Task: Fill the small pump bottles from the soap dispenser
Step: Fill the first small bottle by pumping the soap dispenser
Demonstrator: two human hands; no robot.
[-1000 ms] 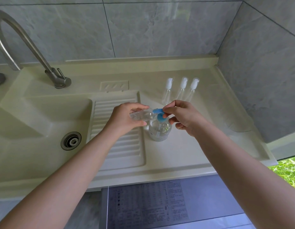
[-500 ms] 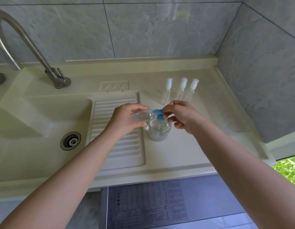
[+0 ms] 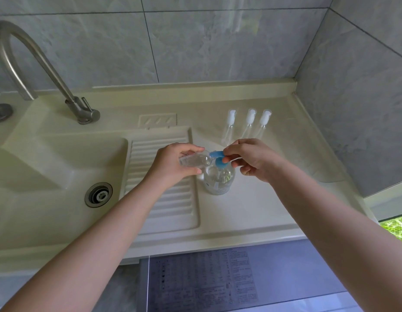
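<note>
Left grip (image 3: 173, 163): fingers and thumb curled round a small clear bottle (image 3: 194, 160), held nearly on its side, open mouth pointing right and touching the blue nozzle (image 3: 215, 153) of the soap dispenser (image 3: 219, 179). Bottle has no pump fitted. Fill level inside it: cannot tell.

Right grip (image 3: 254, 161): thumb and forefinger pinch the right end of the blue pump head; the other fingers are curled loosely below it and hold nothing.

Soap dispenser: clear body, blue collar and pump, upright on the cream tabletop (image 3: 263, 206), just right of the ribbed drainboard (image 3: 164, 188), directly below both hands. Clear liquid inside, partly full; a label shows on its near side but is unreadable.

Three pump tops (image 3: 249, 122), white heads with clear dip tubes, lie side by side on the tabletop at the far side, just beyond the right hand. Heads point away, tubes point toward the hands. Near ends of the tubes are hidden behind the hands.

Sink basin (image 3: 49, 176) on the left, with a metal drain (image 3: 98, 194) at its near right. Metal gooseneck tap (image 3: 35, 70) stands at far left on the basin's rear ledge. Grey tiled wall (image 3: 218, 46) behind and to the right. Printed sheet (image 3: 204, 280) lies below the near edge of the tabletop, text too small to read. Patch of green grass (image 3: 395, 228) at the right edge.
</note>
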